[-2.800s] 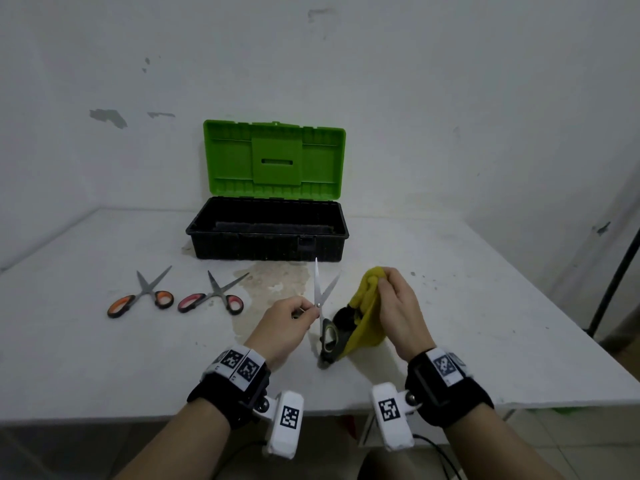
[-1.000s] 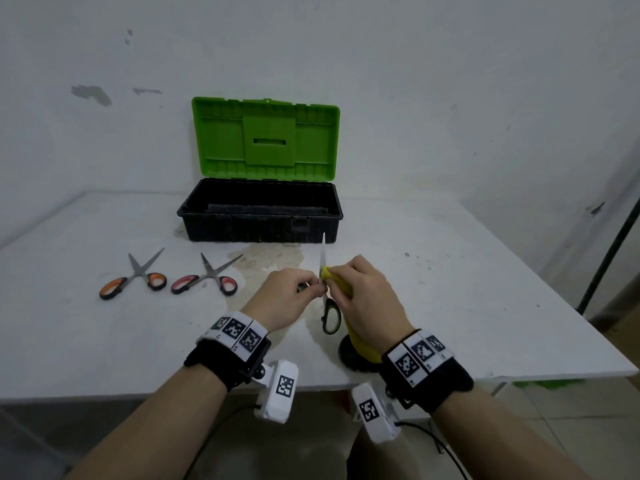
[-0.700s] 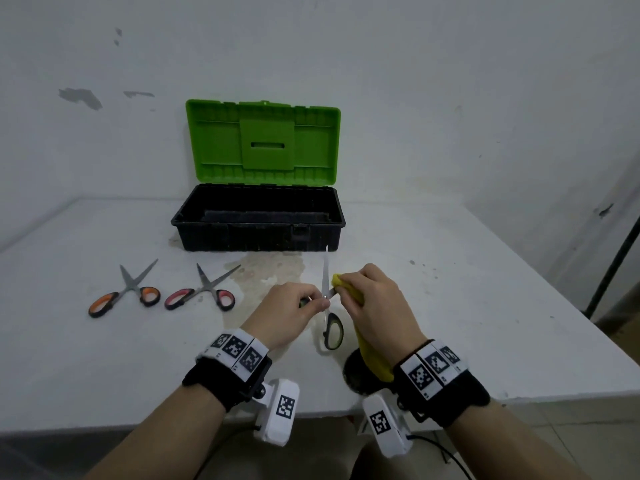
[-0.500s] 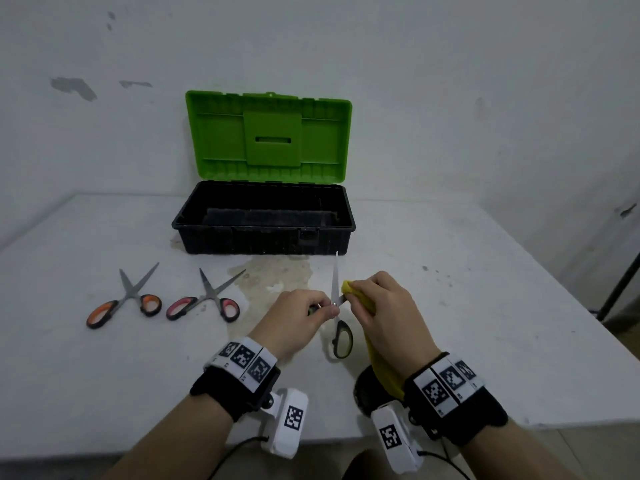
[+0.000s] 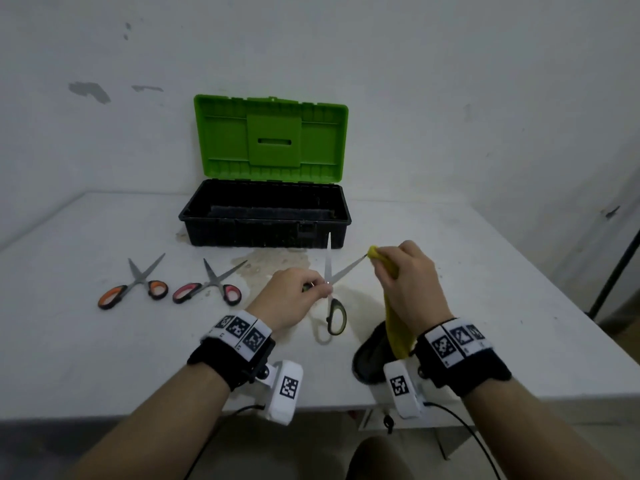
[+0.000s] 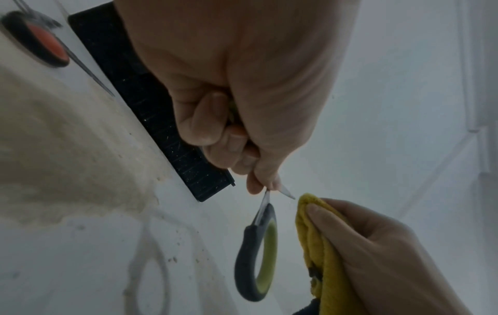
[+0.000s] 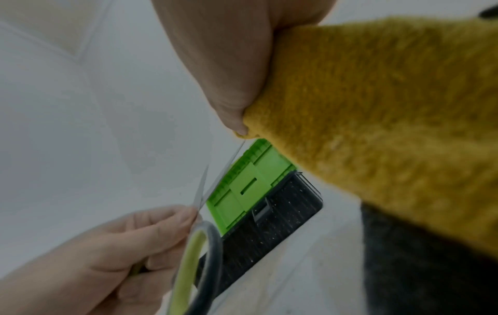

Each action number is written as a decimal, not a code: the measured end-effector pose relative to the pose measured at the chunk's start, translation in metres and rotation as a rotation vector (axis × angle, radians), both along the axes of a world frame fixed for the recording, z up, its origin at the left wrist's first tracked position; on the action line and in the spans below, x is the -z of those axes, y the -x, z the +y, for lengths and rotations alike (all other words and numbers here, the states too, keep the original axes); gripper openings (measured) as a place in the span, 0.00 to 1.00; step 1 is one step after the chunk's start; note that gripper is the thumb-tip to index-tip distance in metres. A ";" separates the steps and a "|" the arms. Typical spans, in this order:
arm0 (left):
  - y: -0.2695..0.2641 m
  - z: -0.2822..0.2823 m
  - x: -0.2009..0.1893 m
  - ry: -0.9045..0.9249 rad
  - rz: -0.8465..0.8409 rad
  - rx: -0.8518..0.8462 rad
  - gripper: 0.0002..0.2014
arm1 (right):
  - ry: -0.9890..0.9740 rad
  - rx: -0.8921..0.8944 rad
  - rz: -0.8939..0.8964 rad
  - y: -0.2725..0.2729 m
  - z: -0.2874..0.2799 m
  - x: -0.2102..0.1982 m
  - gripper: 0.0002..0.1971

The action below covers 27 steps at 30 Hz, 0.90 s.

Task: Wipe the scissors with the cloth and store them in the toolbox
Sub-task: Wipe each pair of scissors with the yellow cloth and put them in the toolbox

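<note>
Scissors with grey-and-lime handles (image 5: 333,299) are held up over the near middle of the white table (image 5: 86,341), blades spread in a V, one handle ring hanging down. The left hand (image 5: 287,303) has its fingers curled round them at the pivot and the other handle, which is mostly buried in the fist. Just to its right, the right hand (image 5: 408,282) pinches a yellow cloth (image 5: 394,327) between thumb and fingertips; the folded top of the cloth sits right at the tip of the right-leaning blade, and in the left-wrist view a sliver of gap shows between them, so whether they touch is hard to tell. The rest of the cloth hangs down toward a dark patch of fabric near the table edge — what that is I cannot say.

The wiping step looks to be in hand, with one stroke along that blade ending at its tip. Next, I judge, the upright blade wants the same pass, with fingers kept behind the cloth and off the edge, before the blades are closed for storing.

Further left lie orange-handled scissors (image 5: 133,289) and pink-handled scissors (image 5: 207,287), both part-open and flat on the table. Beyond a brownish stain (image 5: 273,268) stands the toolbox (image 5: 265,233) — black tub, green lid raised, its floor in shadow.
</note>
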<state>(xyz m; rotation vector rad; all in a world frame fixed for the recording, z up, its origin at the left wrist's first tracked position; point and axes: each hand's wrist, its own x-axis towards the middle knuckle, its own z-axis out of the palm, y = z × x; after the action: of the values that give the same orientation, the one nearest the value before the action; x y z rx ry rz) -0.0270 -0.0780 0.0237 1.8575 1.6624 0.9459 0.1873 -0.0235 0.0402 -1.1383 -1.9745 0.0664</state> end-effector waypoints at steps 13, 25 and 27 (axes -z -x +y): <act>-0.005 -0.015 -0.010 -0.047 0.051 -0.021 0.12 | -0.010 -0.061 0.026 0.014 -0.017 0.000 0.09; -0.006 -0.017 -0.011 -0.047 0.222 -0.030 0.13 | 0.129 -0.072 -0.084 0.023 -0.027 -0.001 0.10; -0.004 -0.016 -0.009 -0.038 0.213 -0.037 0.12 | 0.142 -0.018 -0.067 0.017 -0.018 -0.002 0.11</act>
<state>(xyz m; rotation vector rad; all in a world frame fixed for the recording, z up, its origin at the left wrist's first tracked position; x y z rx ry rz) -0.0228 -0.0942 0.0327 2.0188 1.8188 0.8227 0.1703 -0.0415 0.0419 -1.2276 -2.0661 0.1832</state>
